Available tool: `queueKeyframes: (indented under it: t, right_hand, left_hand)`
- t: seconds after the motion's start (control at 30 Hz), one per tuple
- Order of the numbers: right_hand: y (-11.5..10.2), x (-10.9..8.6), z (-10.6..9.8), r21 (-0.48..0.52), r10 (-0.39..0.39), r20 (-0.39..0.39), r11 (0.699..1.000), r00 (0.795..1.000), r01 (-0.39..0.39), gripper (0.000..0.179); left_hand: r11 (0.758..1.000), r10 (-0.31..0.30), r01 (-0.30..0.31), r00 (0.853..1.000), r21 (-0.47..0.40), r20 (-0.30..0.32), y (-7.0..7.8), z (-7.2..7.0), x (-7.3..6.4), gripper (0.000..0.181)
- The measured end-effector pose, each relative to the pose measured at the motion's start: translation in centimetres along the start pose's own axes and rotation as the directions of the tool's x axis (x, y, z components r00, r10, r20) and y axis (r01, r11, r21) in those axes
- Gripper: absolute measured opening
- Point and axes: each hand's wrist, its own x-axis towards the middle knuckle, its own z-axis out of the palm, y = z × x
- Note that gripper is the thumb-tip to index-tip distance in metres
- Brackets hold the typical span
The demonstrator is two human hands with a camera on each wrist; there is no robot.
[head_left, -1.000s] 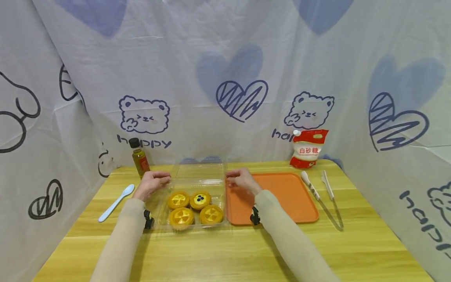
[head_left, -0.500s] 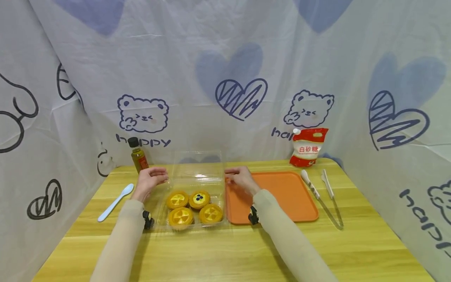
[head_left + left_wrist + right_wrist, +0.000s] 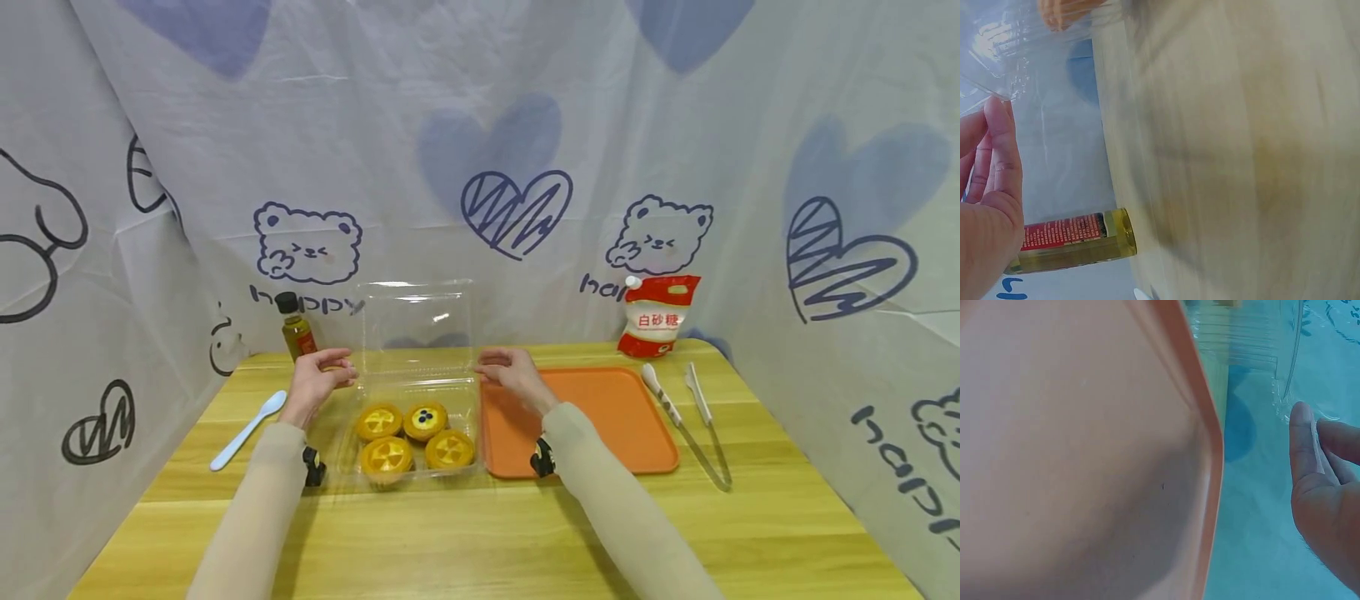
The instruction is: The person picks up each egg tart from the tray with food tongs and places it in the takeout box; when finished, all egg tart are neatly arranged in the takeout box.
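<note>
A clear plastic clamshell box (image 3: pixel 347 450) stands in the middle of the table in the head view. Several egg tarts (image 3: pixel 386 457) lie in its base, one topped with dark berries. The hinged lid (image 3: pixel 417 321) tilts up at the back. My left hand (image 3: pixel 318 383) pinches the lid's left edge; its fingertips meet at the plastic in the left wrist view. On the opposite side, my right hand (image 3: pixel 513 379) pinches the right edge, thumb and fingers at the lid's corner in the right wrist view.
Right of the box lies an orange tray (image 3: pixel 600 417), with tongs (image 3: pixel 693 433) beyond it. A red and white sugar bag (image 3: pixel 656 318) stands at the back right. On the left are an oil bottle (image 3: pixel 297 329) and a pale blue spoon (image 3: pixel 247 431).
The lid has swung upward from lying low at the back to standing more upright. Both hands have risen slightly with its edges. The tarts have stayed in place.
</note>
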Motion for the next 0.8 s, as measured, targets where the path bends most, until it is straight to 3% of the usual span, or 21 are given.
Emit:
queueKeyframes:
  t: [0.13, 0.63, 0.8]
  right_hand:
    - [0.08, 0.07, -0.25, 0.02, 0.0, -0.006, 1.0, 1.0, 0.0, 0.048]
    - [-0.31, -0.09, -0.44, -0.036, -0.055, -0.035, 0.998, 0.998, 0.054, 0.029]
    - [-0.16, -0.04, -0.59, -0.039, -0.071, -0.033, 0.997, 0.997, 0.069, 0.026]
  left_hand:
    - [1.0, 0.008, -0.008, 1.0, 0.025, -0.007, 0.06, 0.09, -0.11, 0.04]
    - [0.985, 0.079, -0.07, 0.996, 0.157, -0.051, -0.1, -0.09, -0.34, 0.03]
    - [0.978, 0.111, -0.105, 0.994, 0.18, -0.02, -0.03, -0.33, -0.72, 0.031]
